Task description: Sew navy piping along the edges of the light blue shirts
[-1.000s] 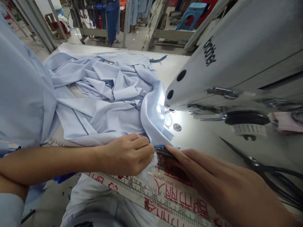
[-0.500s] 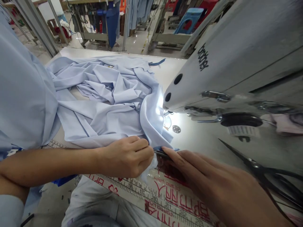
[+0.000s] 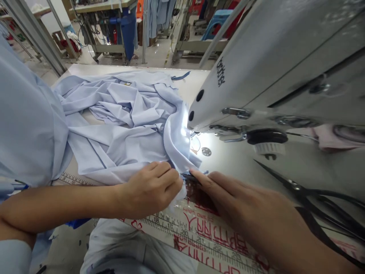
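The pale blue garment [image 3: 122, 114] lay heaped in folds on the sewing table [image 3: 236, 167], its nearest fold running to just in front of the Brother sewing machine head [image 3: 242, 80]. The left hand [image 3: 151, 190] was curled and gripping a gathered fold of the cloth, just in front of the machine head. The right hand [image 3: 236, 209] lay with its fingers stretched out over a narrow dark strip [image 3: 190, 176] at the fold's edge, touching it, though whether it pinched the strip could not be told. The step in hand appeared to be lining up that edge by hand, and the next move seemed to call for keeping it aligned. Right of the hands, below the machine head, lay black-handled tailor's shears [image 3: 296, 186], and nearer the person ran a clear ruler [image 3: 194, 232] printed in red.
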The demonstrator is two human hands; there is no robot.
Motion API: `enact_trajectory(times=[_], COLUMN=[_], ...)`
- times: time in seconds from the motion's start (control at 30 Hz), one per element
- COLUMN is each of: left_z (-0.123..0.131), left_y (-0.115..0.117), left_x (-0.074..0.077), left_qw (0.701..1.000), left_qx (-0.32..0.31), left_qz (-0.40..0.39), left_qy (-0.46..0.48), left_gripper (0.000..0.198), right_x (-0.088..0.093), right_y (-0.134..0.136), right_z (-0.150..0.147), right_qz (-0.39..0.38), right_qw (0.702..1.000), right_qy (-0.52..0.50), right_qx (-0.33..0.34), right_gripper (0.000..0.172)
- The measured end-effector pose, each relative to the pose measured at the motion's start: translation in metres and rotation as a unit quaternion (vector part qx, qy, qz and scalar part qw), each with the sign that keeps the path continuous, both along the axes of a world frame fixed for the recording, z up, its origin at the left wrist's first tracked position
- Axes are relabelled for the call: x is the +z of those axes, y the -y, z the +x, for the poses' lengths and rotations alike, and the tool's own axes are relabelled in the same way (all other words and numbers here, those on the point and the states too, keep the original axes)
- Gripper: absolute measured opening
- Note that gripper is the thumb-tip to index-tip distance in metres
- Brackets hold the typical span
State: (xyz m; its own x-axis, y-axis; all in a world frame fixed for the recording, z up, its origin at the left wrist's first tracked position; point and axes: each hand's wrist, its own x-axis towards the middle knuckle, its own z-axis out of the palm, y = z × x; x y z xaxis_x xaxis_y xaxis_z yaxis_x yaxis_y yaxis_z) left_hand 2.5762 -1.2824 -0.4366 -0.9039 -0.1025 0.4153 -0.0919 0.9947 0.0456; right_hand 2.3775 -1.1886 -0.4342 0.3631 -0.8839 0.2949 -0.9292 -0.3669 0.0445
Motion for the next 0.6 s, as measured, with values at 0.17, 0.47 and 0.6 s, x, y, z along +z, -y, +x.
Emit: enact_trajectory(times=[0.17, 0.47, 0.6], left_z=[0.006, 0.019, 0.018], left_y=[0.005, 0.025, 0.023], left_x=[-0.002, 0.000, -0.002], left_qw=[0.999, 0.995, 0.995], left_qx=[-0.038, -0.089, -0.088], left_qz=[-0.013, -0.043, -0.044], left_qy=[0.032, 0.034, 0.021], left_gripper=[0.019, 0.019, 0.018], right_x=[0.005, -0.001, 0.002], right_y=[0.006, 0.037, 0.042], right_z=[-0.005, 0.011, 0.014], right_qz=[-0.043, 0.079, 0.094], right_qw=[0.998, 0.985, 0.983], right_qy=[0.034, 0.152, 0.158], right_qx=[-0.005, -0.002, -0.019], right_gripper=[0.023, 0.018, 0.015])
